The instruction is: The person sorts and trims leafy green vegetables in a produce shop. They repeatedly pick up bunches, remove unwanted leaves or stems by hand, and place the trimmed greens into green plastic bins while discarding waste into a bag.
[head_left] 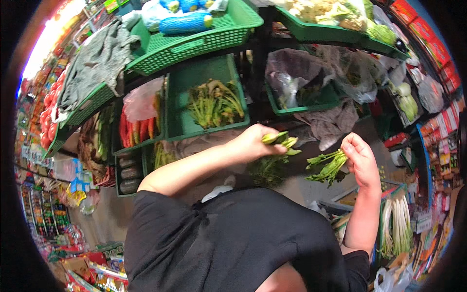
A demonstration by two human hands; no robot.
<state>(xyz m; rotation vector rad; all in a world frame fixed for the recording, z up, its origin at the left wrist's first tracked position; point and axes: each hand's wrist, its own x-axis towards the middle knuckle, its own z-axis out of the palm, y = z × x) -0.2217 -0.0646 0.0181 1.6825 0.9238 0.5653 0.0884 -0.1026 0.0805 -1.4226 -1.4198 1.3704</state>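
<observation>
My left hand is closed around a small bunch of green stalks, whose cut ends stick out past the fingers. Below that fist are feathery dark greens; whether they hang from the bunch or lie lower down, I cannot tell. To the right, my right hand pinches a sprig of leafy greens, its leaves pointing left and down. Beyond my left forearm, a shallow green plastic crate holds a loose pile of stemmed leafy greens.
Left of that crate are red peppers under pinkish plastic. Above sits a perforated green basket with blue-netted produce. Cauliflower fills an upper right tray. A brownish cloth hangs from the lower right crate. Long white-stemmed scallions stand beside my right arm.
</observation>
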